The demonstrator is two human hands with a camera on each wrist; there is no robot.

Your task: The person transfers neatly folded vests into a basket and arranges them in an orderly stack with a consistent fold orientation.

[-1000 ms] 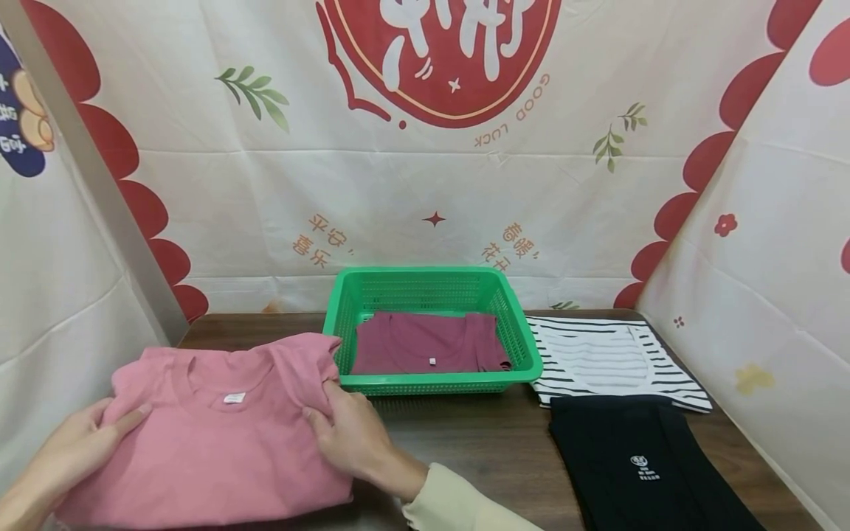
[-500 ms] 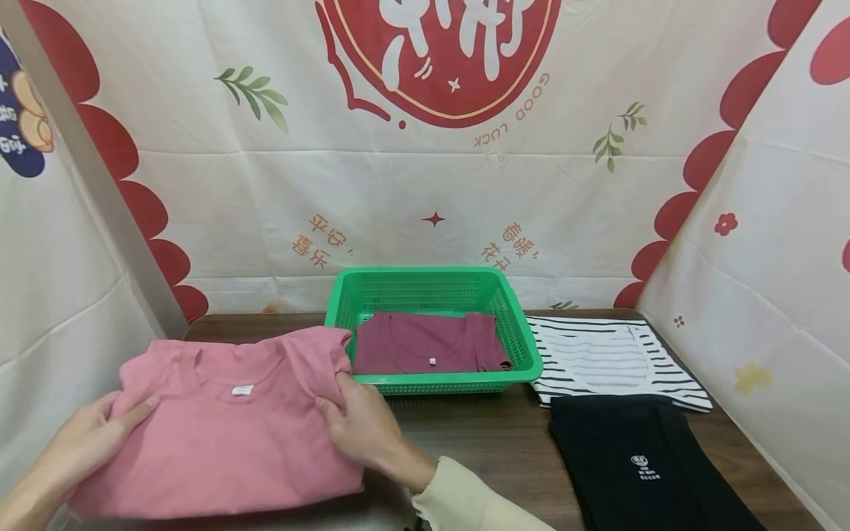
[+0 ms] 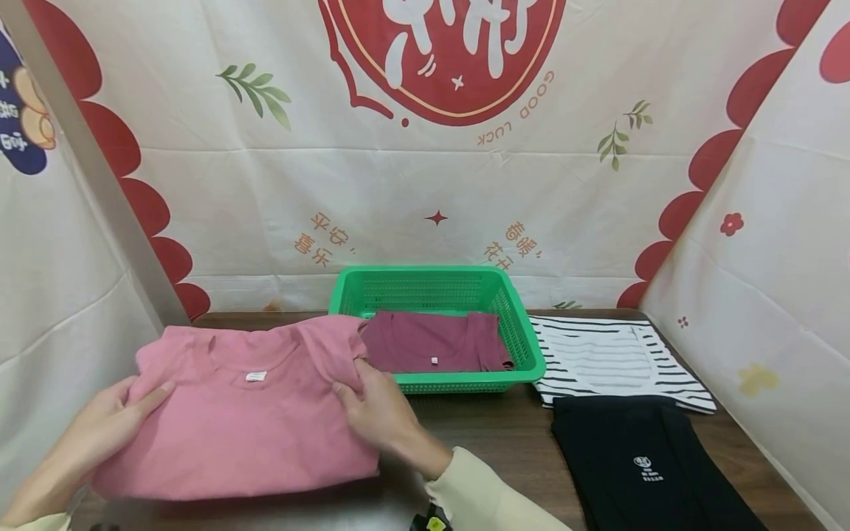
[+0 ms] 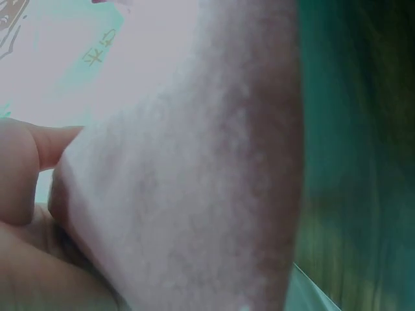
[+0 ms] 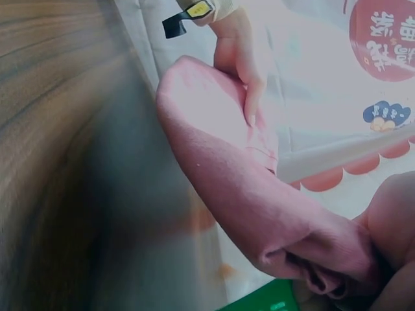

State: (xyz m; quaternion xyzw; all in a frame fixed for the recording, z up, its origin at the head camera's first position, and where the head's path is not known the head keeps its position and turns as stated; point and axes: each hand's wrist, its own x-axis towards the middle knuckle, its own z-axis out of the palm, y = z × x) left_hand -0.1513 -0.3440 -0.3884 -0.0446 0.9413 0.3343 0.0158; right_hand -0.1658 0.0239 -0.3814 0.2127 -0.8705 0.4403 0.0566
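A folded pink T-shirt with a white neck label hangs between my two hands, raised over the table on the left. My left hand pinches its left side, thumb on top of the cloth. On the opposite side my right hand grips the shoulder edge, its thumb also on top. The shirt's upper right corner overlaps the left rim of a green basket in the head view. Inside the basket lies a folded maroon T-shirt. The right wrist view shows the pink shirt's folded layers edge-on.
Right of the basket lies a folded black-and-white striped shirt. In front of it is a folded black shirt with a small white print. The brown wooden table is bordered by printed cloth walls at the back and sides.
Both hands have carried the pink T-shirt to the right and away from the person, from left of the basket to overlapping its left rim in view. The grip on it stays the same.
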